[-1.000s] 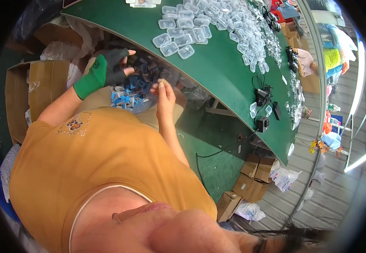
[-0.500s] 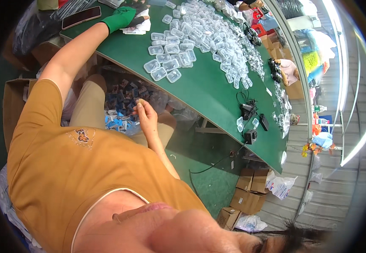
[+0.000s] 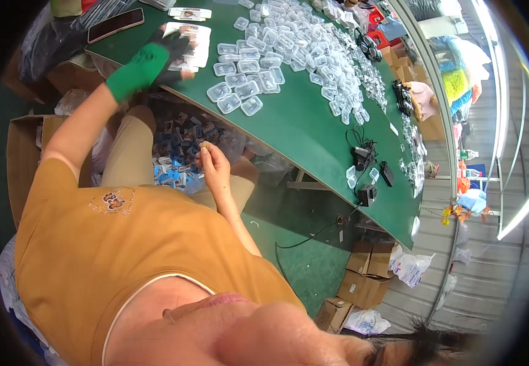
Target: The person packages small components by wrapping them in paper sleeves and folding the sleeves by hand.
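Observation:
My left hand (image 3: 154, 64), in a green and black glove with bare fingertips, reaches over the near left edge of the green table (image 3: 313, 143). Its fingers look spread, slightly blurred, over white printed cards (image 3: 200, 46) laid on the tabletop. Beyond them lies a smaller white card strip (image 3: 190, 13). My right hand (image 3: 217, 174) is bare and held over my lap, thumb and fingers pinched together; anything between the fingertips is too small to name. Below it sits a heap of small blue and white printed packets (image 3: 176, 174).
Many clear plastic boxes (image 3: 249, 67) are piled mid-table. A phone (image 3: 115, 25) rests at the left corner. Black cables and adapters (image 3: 362, 157) and a small black camera-like box (image 3: 367, 194) are near the right edge. Cardboard boxes (image 3: 362, 290) stand on the floor. Another person (image 3: 423, 100) sits across the table.
My left hand has drawn back toward the near table edge, uncovering more of the white cards. My right hand stays pinched in nearly the same place.

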Action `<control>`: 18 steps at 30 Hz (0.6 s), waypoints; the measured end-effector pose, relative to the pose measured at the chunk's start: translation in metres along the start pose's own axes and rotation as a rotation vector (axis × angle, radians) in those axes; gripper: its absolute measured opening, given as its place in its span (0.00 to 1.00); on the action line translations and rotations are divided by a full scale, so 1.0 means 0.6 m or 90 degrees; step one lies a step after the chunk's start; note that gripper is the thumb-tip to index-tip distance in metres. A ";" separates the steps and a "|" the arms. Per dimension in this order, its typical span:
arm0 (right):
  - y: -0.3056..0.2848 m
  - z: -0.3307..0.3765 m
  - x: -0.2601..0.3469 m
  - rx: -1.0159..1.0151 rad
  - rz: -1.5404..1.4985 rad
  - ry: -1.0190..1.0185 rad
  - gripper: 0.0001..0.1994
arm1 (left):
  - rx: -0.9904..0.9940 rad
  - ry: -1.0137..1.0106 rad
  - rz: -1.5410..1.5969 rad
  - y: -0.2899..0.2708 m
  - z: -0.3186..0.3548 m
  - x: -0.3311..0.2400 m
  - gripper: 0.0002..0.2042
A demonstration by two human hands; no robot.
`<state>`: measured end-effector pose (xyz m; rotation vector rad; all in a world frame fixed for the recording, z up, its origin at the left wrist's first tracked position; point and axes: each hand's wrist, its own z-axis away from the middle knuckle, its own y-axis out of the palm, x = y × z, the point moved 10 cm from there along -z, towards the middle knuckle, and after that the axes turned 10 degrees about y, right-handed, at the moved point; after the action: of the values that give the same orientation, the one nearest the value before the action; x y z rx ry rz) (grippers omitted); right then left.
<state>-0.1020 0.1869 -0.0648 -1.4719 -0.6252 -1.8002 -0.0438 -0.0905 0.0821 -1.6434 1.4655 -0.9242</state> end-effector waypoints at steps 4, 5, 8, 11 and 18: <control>0.002 0.002 0.007 -0.023 0.036 -0.045 0.10 | -0.002 0.060 0.034 -0.009 0.060 -0.101 0.31; 0.008 0.005 0.008 -0.016 0.042 -0.053 0.10 | -0.001 0.055 0.034 0.006 0.076 -0.098 0.31; 0.031 0.011 0.012 0.021 0.000 -0.039 0.13 | -0.110 0.148 0.021 -0.011 0.103 -0.120 0.21; 0.049 -0.001 0.018 0.101 -0.199 0.092 0.15 | -0.259 0.133 0.055 -0.072 0.109 -0.141 0.14; 0.057 -0.018 0.087 0.111 -0.241 0.046 0.13 | -0.105 0.028 0.245 -0.045 0.117 -0.233 0.27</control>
<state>-0.0867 0.1456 -0.0190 -1.2254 -1.0522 -2.0110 0.0180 0.0551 0.0673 -1.3876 1.8478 -0.6405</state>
